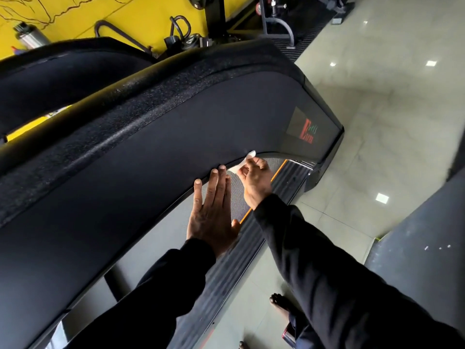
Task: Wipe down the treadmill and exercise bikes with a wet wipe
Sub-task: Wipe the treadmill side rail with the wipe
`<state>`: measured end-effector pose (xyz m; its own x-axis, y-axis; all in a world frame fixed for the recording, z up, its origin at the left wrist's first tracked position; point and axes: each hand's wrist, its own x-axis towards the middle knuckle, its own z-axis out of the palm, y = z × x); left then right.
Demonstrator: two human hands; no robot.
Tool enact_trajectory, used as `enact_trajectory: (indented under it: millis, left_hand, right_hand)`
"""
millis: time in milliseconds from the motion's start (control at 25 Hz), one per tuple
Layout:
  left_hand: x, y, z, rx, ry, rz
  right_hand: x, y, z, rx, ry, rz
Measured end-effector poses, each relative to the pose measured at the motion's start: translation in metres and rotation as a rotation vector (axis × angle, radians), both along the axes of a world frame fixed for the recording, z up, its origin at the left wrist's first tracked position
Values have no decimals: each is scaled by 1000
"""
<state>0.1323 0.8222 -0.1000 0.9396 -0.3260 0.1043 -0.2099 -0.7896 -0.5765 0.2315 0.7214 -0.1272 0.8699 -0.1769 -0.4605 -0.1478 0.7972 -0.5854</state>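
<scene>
A black curved treadmill (156, 157) fills the left and middle of the view, with a red logo near its far end. Its grey running belt (236, 197) and ribbed side rail with an orange stripe show below the side panel's lower edge. My left hand (214, 210) lies flat with straight fingers, its fingertips touching that lower edge. My right hand (255, 178) pinches a small white wet wipe (245, 161) and holds it against the same edge, a little farther along.
A second black machine (63, 71) stands behind on the left before a yellow wall. Exercise equipment frames (276, 23) stand at the top. Glossy pale floor tiles (390, 109) spread to the right. A dark machine edge (427, 248) is at right. A bare foot (280, 304) stands near the rail.
</scene>
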Motion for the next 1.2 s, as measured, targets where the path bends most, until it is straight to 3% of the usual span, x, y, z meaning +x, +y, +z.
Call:
enact_trajectory:
  millis: [160,360,520,720,920,1200]
  left_hand:
    - [12,-12,-4,31,7,-20]
    - [21,-18,-8,29,6,-25]
    - [29,-22,-13,37,0,-65]
    - [38,-29,-16,54,26,-67]
    - [51,-39,-23,37,43,-99]
    - [71,-58,-38,25,112,-78]
  right_hand:
    - [-22,8,-8,-46,-134,165]
    - [11,-13,-15,-29,-7,-23]
    - [-7,2,-26,-100,-139,154]
    - [26,-23,-27,-63,68,-30]
    - [15,-13,-39,-143,-90,29]
    - [75,-48,-85,-185,133,-124]
